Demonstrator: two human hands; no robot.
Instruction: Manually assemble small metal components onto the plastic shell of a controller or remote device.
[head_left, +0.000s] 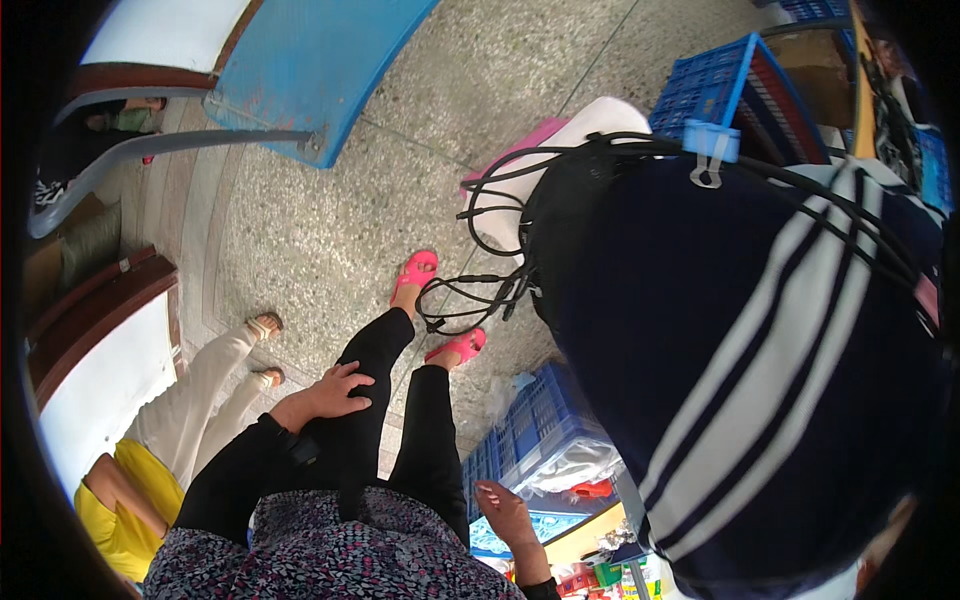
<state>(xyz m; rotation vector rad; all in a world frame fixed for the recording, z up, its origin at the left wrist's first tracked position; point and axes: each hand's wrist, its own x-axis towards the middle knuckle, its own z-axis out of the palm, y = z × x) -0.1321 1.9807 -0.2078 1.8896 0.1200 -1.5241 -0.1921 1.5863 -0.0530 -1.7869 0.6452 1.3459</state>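
Observation:
My left hand [338, 392] rests on the thigh of my black trousers [360, 440], its fingers spread and nothing in them. A dark band sits at that wrist. Lower and to the right, my right hand [508, 513] hangs with loosely bent fingers and no object visible in it. It is nearest to a blue plastic crate [540, 415] holding clear plastic bags. My feet wear pink slippers [468, 347] on the speckled floor.
Close on my right stands a person in a navy garment [640, 330] with white stripes. Black cables [490, 205] dangle from that person's black bag. Another person in a yellow top [140, 500] is at left. A blue panel [310, 70] and blue crate [700, 85] stand ahead.

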